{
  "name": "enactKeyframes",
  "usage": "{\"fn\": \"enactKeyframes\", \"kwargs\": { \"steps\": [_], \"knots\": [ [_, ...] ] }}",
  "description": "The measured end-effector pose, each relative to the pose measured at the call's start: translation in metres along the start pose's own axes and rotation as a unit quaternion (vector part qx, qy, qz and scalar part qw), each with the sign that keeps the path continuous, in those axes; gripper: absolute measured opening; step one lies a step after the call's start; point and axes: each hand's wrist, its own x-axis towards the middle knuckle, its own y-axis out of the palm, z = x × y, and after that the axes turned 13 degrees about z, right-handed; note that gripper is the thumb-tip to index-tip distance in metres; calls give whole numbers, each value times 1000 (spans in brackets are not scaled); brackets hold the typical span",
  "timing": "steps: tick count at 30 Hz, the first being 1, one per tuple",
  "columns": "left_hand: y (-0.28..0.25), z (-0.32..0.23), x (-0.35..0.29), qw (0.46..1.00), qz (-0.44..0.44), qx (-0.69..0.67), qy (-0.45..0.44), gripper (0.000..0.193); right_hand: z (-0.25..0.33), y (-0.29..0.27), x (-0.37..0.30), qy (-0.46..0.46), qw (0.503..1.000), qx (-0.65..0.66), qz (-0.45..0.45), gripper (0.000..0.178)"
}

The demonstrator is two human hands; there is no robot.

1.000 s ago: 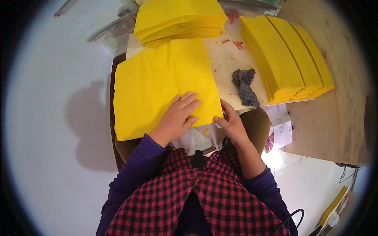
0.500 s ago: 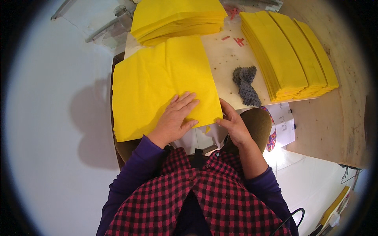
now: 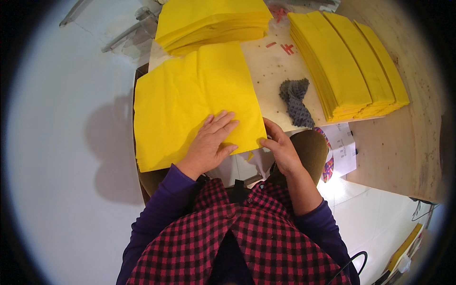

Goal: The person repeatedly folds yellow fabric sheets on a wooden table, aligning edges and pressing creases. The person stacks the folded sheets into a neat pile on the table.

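Observation:
A pile of yellow fabric sheets (image 3: 190, 90) lies in front of me, overhanging the table's near edge. My left hand (image 3: 213, 137) rests flat on the top sheet near its front edge, fingers stretched out. At the pile's near right corner is my right hand (image 3: 280, 147), thumb on the corner and index finger along the right side. It grips the sheets there; how many layers are between its fingers is hidden.
A taller yellow stack (image 3: 213, 23) stands behind the pile. Several folded yellow bundles (image 3: 337, 61) lie at the right. Between them are a crumpled grey textured cloth (image 3: 297, 102) and red strips (image 3: 287, 49) on the wooden table (image 3: 266, 71). A white wall (image 3: 61, 142) borders the left.
Almost everything holds still. The whole view has shifted by a few pixels, and both hands keep their places on the yellow sheets.

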Motion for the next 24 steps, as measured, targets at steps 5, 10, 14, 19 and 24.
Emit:
{"fn": "enactKeyframes", "kwargs": {
  "steps": [5, 10, 14, 19, 24],
  "knots": [
    [0, 1, 0, 1000, 14, 2, -6, 58, -2, -1, 0, -1, 1000, -10, -5, 61],
    [-1, 0, 1, 1000, 13, 7, -6, 58, -4, -3, 2, -5, 1000, -15, -11, 62],
    [-2, -2, 1, 1000, 13, 6, -10, 58, -6, -4, 5, -17, 999, -21, -24, 64],
    [-4, -2, 1, 1000, 17, 4, -12, 60, -6, -7, 11, -18, 996, -73, -39, 67],
    [-5, -4, 1, 1000, 17, 0, -10, 64, -1, -9, 17, -53, 971, -225, -64, 69]
  ]
}}
